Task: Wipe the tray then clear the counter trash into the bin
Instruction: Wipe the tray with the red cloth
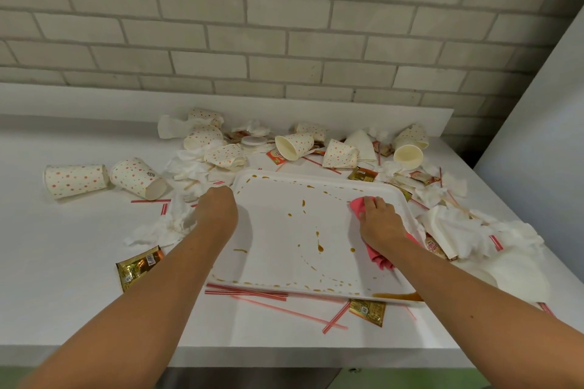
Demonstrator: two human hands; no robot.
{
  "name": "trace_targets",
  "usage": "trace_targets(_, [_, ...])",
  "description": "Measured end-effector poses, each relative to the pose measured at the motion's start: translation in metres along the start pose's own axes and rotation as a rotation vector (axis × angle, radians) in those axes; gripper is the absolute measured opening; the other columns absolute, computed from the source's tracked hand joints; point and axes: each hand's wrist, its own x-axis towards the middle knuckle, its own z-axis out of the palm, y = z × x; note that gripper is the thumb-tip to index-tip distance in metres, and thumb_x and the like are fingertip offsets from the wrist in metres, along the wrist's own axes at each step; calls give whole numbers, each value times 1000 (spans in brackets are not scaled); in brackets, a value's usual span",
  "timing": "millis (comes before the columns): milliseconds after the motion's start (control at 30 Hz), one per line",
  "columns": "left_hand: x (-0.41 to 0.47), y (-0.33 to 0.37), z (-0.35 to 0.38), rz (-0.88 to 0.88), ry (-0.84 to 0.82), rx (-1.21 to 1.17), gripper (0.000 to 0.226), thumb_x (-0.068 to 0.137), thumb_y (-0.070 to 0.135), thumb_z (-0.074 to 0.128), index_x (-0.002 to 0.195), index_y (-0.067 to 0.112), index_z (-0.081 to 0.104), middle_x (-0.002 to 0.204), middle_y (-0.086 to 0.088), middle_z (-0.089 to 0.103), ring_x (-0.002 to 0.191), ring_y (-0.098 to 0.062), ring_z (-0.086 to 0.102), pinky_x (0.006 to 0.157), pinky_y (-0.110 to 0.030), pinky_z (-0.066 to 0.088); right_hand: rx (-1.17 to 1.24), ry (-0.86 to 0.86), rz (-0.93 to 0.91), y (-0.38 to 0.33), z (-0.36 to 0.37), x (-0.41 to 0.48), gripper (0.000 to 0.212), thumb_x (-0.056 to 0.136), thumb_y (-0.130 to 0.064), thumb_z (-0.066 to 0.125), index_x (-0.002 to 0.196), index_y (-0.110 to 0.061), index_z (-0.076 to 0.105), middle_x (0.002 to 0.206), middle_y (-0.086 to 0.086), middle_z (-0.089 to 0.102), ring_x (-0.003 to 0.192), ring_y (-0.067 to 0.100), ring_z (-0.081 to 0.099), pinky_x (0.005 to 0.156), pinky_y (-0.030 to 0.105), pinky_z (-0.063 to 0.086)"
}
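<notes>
Worktop (63,278): white, running along a brick wall, carrying litter across its back and right side.
Tray (284,230): white, lying near the worktop's front edge, right of middle; brown sauce smears (319,248) are dotting it.
Paper cups (74,180): spotted, lying tipped along the back edge and toward the left edge.
Napkins (458,230): crumpled, piling by the right edge and left of the tray.
Left hand (216,207): curling over the tray's far-left rim, gripping it.
Right hand (380,223): grasping a pink cloth (379,257), pressing it onto the tray's right side.
Straws (249,292): red-striped, lying along the tray's front rim.
Sauce packets (139,267): gold; a barcode is showing, the print too small to read.
</notes>
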Motion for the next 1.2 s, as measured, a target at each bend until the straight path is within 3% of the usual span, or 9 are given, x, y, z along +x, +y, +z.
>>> trace_targets(200, [0, 4, 0, 21, -27, -50, 25, 92, -2, 42, 112, -2, 57, 114, -16, 61, 107, -28, 61, 86, -31, 49, 43, -15, -39, -18, 1, 4, 49, 102, -25, 28, 149, -14, 17, 153, 10, 23, 137, 29, 28, 110, 39, 30])
trace_targets(433, [-2, -2, 11, -15, -26, -267, 21, 94, 0, 41, 110, -6, 53, 115, -21, 58, 105, -30, 57, 79, -29, 43, 194, -114, -403, -43, 4, 2, 45, 101, -21, 36, 146, -23, 32, 155, -1, 25, 142, 20, 24, 116, 31, 19])
trace_targets(533, [-4, -4, 18, -13, 8, -368, 13, 92, -2, 42, 101, -4, 51, 108, -24, 59, 92, -32, 57, 67, -27, 35, 263, -92, -375, -28, 1, 10, 41, 99, -15, 41, 140, -20, 42, 148, 1, 39, 136, 21, 35, 113, 31, 24])
trace_targets(600, [-6, -3, 25, -17, 23, -418, 16, 95, 1, 41, 104, -7, 51, 106, -24, 58, 95, -34, 57, 66, -26, 33, 314, -37, -278, -25, 0, 16, 39, 98, -11, 41, 137, -17, 46, 141, 3, 47, 131, 23, 40, 110, 31, 27])
trace_targets(700, [-7, -5, 33, -16, 63, -522, 14, 96, 4, 39, 93, -2, 52, 85, -15, 56, 86, -32, 54, 65, -29, 34, 305, -34, -187, -39, 2, 25, 40, 99, -10, 37, 139, -15, 42, 142, 6, 44, 131, 25, 38, 109, 33, 29])
trace_targets(767, [-6, -7, 37, -18, 72, -569, 15, 96, 5, 39, 83, 4, 46, 69, -4, 46, 73, -25, 50, 62, -30, 34, 281, -58, -216, -53, 6, 28, 41, 100, -11, 36, 140, -15, 39, 144, 6, 42, 132, 25, 37, 109, 35, 30])
trace_targets(867, [-5, -10, 40, -20, 59, -617, 15, 98, 7, 36, 86, 4, 44, 66, -1, 42, 60, -13, 42, 49, -25, 30, 277, -89, -329, -69, 11, 26, 40, 100, -13, 37, 139, -16, 41, 143, 4, 43, 131, 24, 38, 109, 33, 29])
trace_targets(1067, [-6, -9, 47, -20, 82, -705, 13, 96, 2, 36, 88, 6, 44, 67, 0, 43, 73, -22, 48, 50, -19, 30, 197, -181, -548, -44, 0, 22, 40, 98, -15, 44, 136, -26, 47, 141, -4, 47, 125, 21, 40, 107, 31, 27])
trace_targets(1200, [-6, -9, 48, -4, 101, -729, 13, 97, 4, 36, 94, 4, 49, 73, -3, 48, 76, -22, 49, 59, -25, 35, 129, -114, -429, -40, -5, 26, 37, 98, -13, 41, 133, -23, 50, 130, 3, 52, 113, 25, 41, 98, 33, 34])
